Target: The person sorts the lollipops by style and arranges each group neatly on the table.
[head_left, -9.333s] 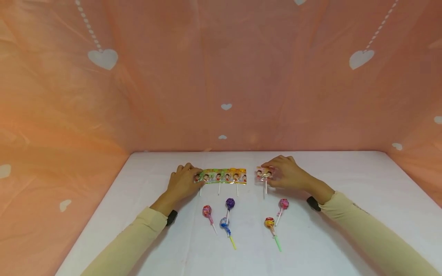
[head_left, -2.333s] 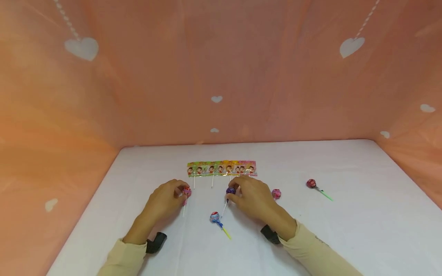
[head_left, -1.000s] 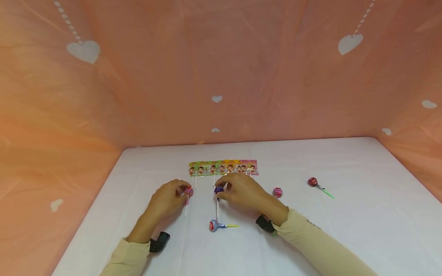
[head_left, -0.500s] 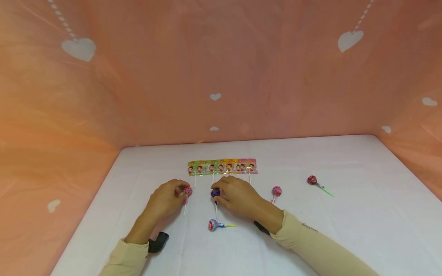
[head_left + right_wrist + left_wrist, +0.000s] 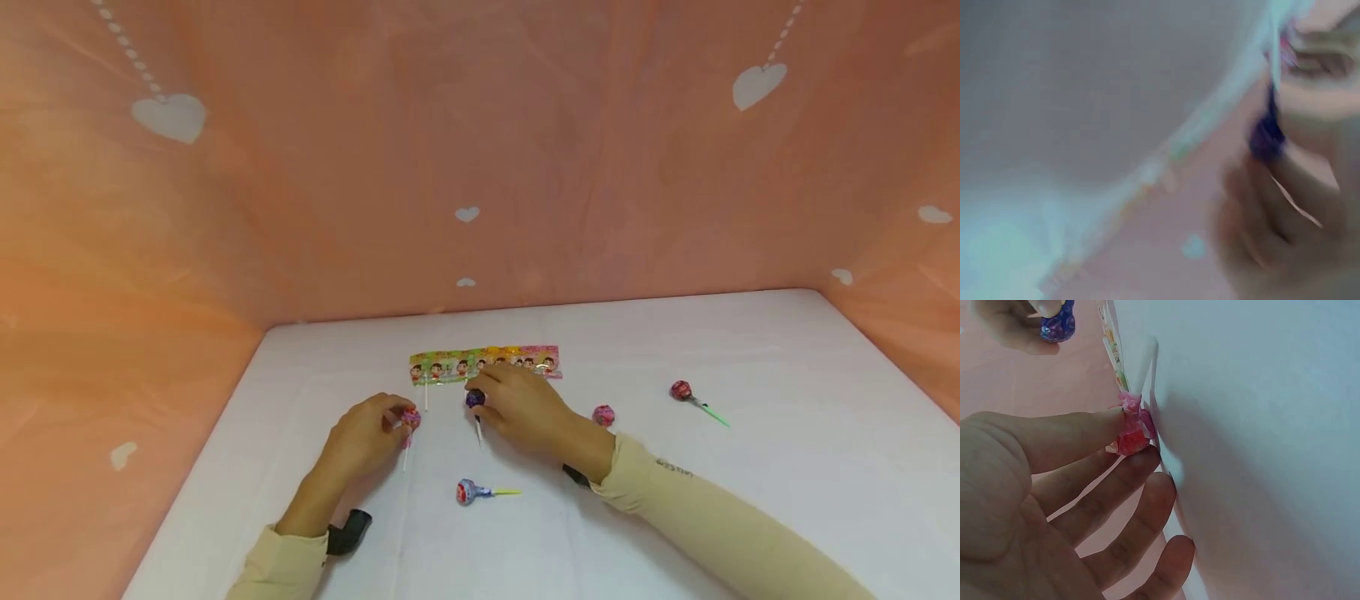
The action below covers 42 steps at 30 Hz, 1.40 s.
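My left hand [image 5: 365,437] pinches the wrapped head of a pink-and-red lollipop [image 5: 411,417] between thumb and forefinger. Its white stick points toward me; in the left wrist view the other fingertips rest near the white surface. To the right, my right hand [image 5: 528,414] pinches a purple lollipop [image 5: 475,399] by its head, stick hanging down and toward me. The right wrist view is blurred but shows the purple head [image 5: 1266,137] at the fingertips. Just beyond both hands lies a row of flat green, yellow and pink lollipop packets [image 5: 442,367], partly covered by the right hand.
A blue lollipop [image 5: 466,492] with a yellow stick lies sideways nearer me on the white table [image 5: 450,558]. A pink lollipop [image 5: 603,415] shows partly behind the right forearm. Farther right lies a dark red lollipop [image 5: 681,390] with a green stick.
The packets, earlier in two groups, now form one row. My right hand has carried the purple lollipop left, then away from me, off the blue one, which has turned sideways. My left hand stays.
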Each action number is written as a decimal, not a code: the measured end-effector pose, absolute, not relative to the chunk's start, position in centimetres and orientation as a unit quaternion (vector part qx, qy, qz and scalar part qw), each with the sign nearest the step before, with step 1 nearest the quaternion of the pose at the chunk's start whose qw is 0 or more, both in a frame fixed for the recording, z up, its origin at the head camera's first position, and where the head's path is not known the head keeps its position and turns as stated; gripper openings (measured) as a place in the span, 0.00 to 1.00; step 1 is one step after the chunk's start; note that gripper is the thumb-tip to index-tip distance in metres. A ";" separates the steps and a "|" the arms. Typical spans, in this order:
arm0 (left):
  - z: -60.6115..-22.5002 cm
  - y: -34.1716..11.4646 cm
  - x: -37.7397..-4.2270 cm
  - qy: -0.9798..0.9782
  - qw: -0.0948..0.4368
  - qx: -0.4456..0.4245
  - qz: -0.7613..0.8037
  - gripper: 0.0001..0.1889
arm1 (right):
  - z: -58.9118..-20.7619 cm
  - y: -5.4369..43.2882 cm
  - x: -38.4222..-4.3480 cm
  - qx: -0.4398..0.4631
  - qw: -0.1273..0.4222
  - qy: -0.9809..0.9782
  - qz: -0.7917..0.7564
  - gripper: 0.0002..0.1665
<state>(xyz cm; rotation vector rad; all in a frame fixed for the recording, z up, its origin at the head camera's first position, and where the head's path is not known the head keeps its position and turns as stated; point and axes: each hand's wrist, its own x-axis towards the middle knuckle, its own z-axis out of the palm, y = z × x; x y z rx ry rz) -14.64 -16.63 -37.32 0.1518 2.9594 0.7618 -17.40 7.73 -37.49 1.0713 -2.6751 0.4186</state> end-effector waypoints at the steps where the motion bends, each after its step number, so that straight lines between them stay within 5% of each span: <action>1: -37.3 -16.6 -14.6 0.967 0.041 0.050 0.248 0.14 | -37.6 7.7 -17.2 0.357 0.112 -0.915 0.150 0.17; 18: -37.0 -16.9 -14.5 0.977 0.012 0.071 0.203 0.16 | -37.9 6.4 -16.6 0.298 0.088 -0.928 0.207 0.19; 31: -37.5 -16.8 -13.1 0.979 -0.109 0.157 0.077 0.12 | -38.1 4.7 -15.6 0.341 0.115 -0.918 0.165 0.18; 42: -38.7 -16.3 -12.3 0.970 -0.159 0.143 0.120 0.13 | -37.4 4.8 -17.3 0.306 0.026 -0.919 0.248 0.18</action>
